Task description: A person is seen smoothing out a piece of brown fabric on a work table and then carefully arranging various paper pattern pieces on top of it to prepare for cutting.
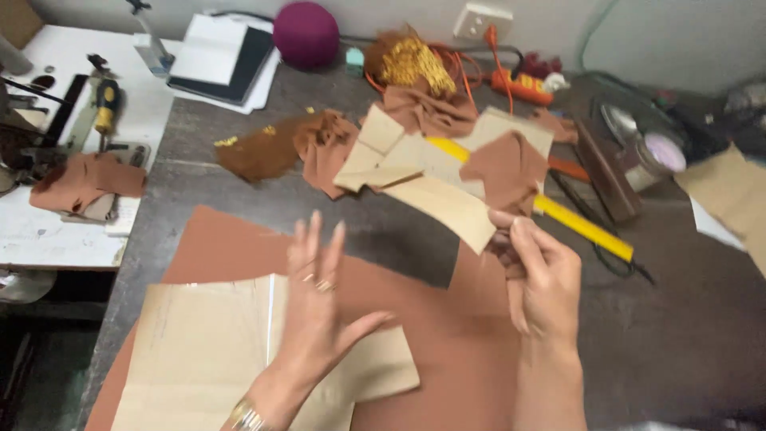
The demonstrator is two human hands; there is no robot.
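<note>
My left hand (319, 307) hovers with fingers spread over a tan paper pattern (199, 351) that lies on a sheet of brown fabric (447, 335). It holds nothing. My right hand (538, 275) is raised to the right of it, thumb and fingers pinched on a small piece of brown fabric (503, 239). Just beyond the right hand lie a loose tan paper piece (447, 207) and a brown fabric scrap (507, 172).
A yellow ruler (582, 227) slants across the dark table (686, 319). Brown fabric scraps (263, 152) and gold trim (411, 64) lie farther back, with a purple ball (306, 33) and an orange cable (511, 80). A white sewing-machine table (48, 231) stands left.
</note>
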